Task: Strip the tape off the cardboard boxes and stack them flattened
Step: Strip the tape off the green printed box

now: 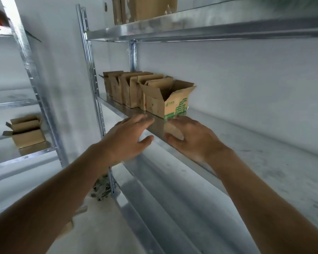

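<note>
A row of several small open cardboard boxes stands on the middle metal shelf (pixel 246 147). The nearest box (pixel 165 101) has green print on its side and its flaps stand up. Behind it are plain brown boxes (pixel 125 88) running toward the shelf's left post. My left hand (pixel 128 138) hovers just in front of the shelf edge, fingers apart, holding nothing. My right hand (pixel 191 138) is beside it, a little below and in front of the printed box, fingers spread and empty. Neither hand touches a box.
More cardboard (pixel 145 8) sits on the top shelf. A separate rack at the left holds one open box (pixel 26 131). A pile of crumpled tape scraps (pixel 103 187) lies on the floor by the upright post (pixel 94 79). A lower shelf runs beneath my arms.
</note>
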Tool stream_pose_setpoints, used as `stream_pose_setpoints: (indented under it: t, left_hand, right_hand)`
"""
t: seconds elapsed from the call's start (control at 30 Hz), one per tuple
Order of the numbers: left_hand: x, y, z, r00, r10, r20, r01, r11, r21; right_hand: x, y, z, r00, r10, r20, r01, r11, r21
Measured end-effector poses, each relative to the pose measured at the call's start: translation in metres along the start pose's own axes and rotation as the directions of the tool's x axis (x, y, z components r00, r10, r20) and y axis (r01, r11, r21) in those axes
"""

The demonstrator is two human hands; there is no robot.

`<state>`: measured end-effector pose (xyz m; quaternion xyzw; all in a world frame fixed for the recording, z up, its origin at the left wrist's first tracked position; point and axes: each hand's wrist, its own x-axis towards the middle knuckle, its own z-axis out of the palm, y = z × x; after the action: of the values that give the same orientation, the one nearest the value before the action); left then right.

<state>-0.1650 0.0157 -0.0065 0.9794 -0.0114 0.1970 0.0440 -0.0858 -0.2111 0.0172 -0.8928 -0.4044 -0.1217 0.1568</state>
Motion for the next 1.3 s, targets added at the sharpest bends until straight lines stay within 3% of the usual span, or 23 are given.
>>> stream_pose_setpoints:
  t: [0.27, 0.43, 0.6, 0.77, 0.87, 1.0, 1.13, 1.3]
  left_hand:
    - [0.097, -0.117, 0.026, 0.990, 0.130, 0.045, -0.127, 0.990, -0.066]
    - [0.157, -0.168, 0.053, 0.986, 0.162, 0.044, -0.157, 0.982, -0.103]
    - [0.211, -0.196, 0.081, 0.982, 0.185, 0.029, -0.180, 0.977, -0.118]
    - [0.246, -0.217, 0.102, 0.970, 0.241, 0.033, -0.237, 0.967, -0.094]
    - [0.256, -0.226, 0.114, 0.966, 0.258, 0.019, -0.256, 0.964, -0.078]
    - [0.261, -0.228, 0.130, 0.964, 0.265, 0.030, -0.262, 0.963, -0.067]
    - [0.262, -0.221, 0.139, 0.953, 0.294, 0.067, -0.289, 0.954, -0.082]
    - [0.264, -0.210, 0.147, 0.944, 0.327, -0.033, -0.323, 0.906, -0.274]
  right_hand:
    - [0.117, -0.005, 0.034, 0.982, 0.186, -0.025, -0.187, 0.978, -0.093]
    - [0.185, 0.008, 0.045, 0.969, 0.226, -0.098, -0.242, 0.945, -0.221]
    - [0.251, 0.021, 0.053, 0.957, 0.161, -0.242, -0.230, 0.928, -0.293]
    - [0.296, 0.026, 0.068, 0.938, 0.333, -0.099, -0.346, 0.873, -0.344]
    - [0.304, 0.029, 0.074, 0.911, 0.411, -0.037, -0.405, 0.873, -0.272]
    - [0.300, 0.031, 0.084, 0.905, 0.420, -0.071, -0.426, 0.896, -0.126]
    - [0.288, 0.024, 0.103, 0.904, 0.407, -0.129, -0.424, 0.893, -0.151]
    - [0.262, 0.019, 0.118, 0.810, 0.501, -0.304, -0.542, 0.838, -0.061]
